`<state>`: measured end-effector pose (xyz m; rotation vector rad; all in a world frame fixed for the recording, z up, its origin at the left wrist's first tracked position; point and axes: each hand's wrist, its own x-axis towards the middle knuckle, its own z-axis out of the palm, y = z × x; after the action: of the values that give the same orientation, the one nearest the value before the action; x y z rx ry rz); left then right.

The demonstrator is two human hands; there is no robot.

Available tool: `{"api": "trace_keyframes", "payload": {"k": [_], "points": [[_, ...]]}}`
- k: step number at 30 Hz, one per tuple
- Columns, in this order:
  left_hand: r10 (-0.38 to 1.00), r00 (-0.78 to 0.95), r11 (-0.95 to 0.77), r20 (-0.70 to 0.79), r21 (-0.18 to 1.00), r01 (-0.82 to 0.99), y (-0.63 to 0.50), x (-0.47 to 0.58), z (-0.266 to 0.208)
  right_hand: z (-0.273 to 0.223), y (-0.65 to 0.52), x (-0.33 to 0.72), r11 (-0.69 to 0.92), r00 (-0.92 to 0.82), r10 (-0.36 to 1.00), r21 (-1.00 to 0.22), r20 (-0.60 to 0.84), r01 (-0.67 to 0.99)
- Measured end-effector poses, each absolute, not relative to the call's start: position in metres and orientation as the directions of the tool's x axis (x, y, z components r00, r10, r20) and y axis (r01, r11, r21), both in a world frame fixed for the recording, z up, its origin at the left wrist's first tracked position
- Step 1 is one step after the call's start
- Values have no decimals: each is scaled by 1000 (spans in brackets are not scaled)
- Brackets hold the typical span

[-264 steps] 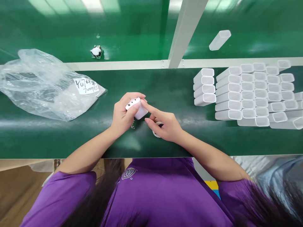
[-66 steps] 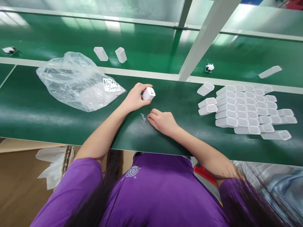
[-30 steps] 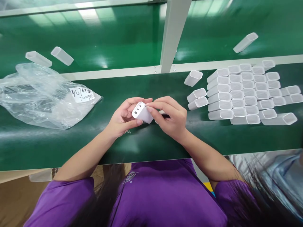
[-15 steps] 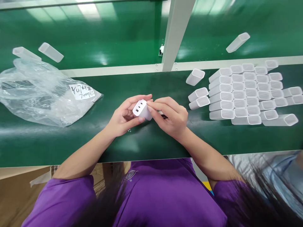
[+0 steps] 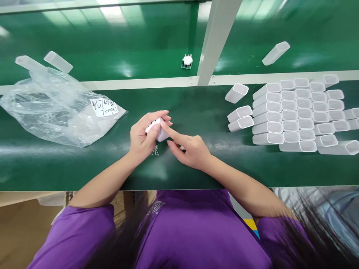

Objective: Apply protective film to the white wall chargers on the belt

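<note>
My left hand point(image 5: 144, 134) grips a small white charger body point(image 5: 157, 129) just above the green belt point(image 5: 84, 164). My right hand point(image 5: 188, 148) rests beside it, with its index finger stretched out and pressing on the charger's end. Its other fingers are curled; whether they hold anything is hidden. A few tiny white bits point(image 5: 155, 150) lie on the belt under my left hand.
Several empty white housings point(image 5: 294, 116) lie stacked at the right, one loose housing point(image 5: 236, 92) beside them. A crumpled clear plastic bag point(image 5: 56, 108) with a handwritten label lies at the left. A white post point(image 5: 217, 37) rises behind; a small part point(image 5: 186, 61) and more housings lie on the far belt.
My left hand has turned the charger so its port face is covered by my fingers. My right hand has dropped lower and stretched out its index finger onto the charger.
</note>
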<state>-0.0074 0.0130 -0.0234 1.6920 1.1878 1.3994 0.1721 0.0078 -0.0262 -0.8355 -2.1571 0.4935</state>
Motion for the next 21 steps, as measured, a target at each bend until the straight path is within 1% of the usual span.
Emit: {"api": "trace_keyframes", "payload": {"k": [1,3,7,12,14,16,18,19,21], "points": [[914,22,-398,405,884,245,13,-9,-23,-26,7,172,695,-512,706,-614,488,373],[904,21,-419,428,872,253,14,-11,-22,-26,6,171,679,-525,709,-656,470,330],[888,38,-453,459,858,242,15,-12,-19,-26,4,171,671,-528,715,-662,458,335],[920,47,-390,389,893,227,16,-14,-16,-28,4,170,670,-538,714,-660,447,341],[933,46,-359,357,911,205,17,-15,-16,-28,5,171,656,-536,721,-684,440,320],[944,34,-330,329,930,158,17,-14,-16,-25,5,172,624,-529,730,-737,432,261],[953,15,-303,303,948,99,18,-13,-16,-20,7,173,543,-531,750,-826,395,152],[959,9,-282,282,957,64,18,-11,-16,-16,8,174,463,-528,773,-882,351,91],[977,10,-215,215,976,-17,18,-8,-15,-8,13,176,229,-466,859,-973,212,-19]]}}
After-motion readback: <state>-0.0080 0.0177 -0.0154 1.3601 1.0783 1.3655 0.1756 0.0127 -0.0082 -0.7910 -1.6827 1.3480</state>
